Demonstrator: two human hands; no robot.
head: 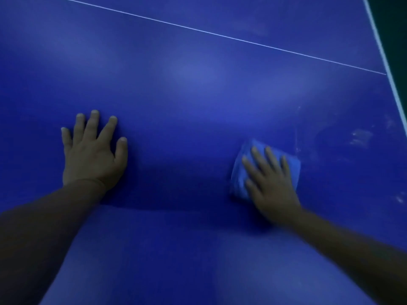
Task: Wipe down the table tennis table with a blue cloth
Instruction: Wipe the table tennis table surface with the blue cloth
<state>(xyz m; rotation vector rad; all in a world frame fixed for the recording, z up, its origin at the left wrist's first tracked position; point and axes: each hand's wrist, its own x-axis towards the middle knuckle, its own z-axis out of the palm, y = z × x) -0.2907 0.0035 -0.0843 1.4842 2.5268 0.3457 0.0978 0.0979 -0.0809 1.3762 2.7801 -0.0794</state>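
While the left hand (92, 155) lies flat on the blue table (198, 95), palm down with its fingers straight and spread, it grasps nothing; its forearm runs back to the near left corner of the head view. The right hand (271, 179) lies on the cloth (241, 170), its fingers straight and slightly apart, pressing the cloth down onto the table rather than curling round it, and the arm comes in from the near right. The cloth is a lighter blue than the table, bunched into a rough square, and sits right of centre, well apart from the left hand. It shows past the fingertips on the far side and past the hand on both the left and the right. The right hand and cloth are a little blurred. Just to the right of the cloth, faint pale smudges (361, 137) and a thin streak mark the surface. A thin white line (220, 36) crosses the far part of the table on a slant, from the far left down to the right, where it meets the white edge stripe (383, 56) along the table's right side. Beyond that stripe the far right corner is dark. A soft patch of light shows on the table beyond the hands
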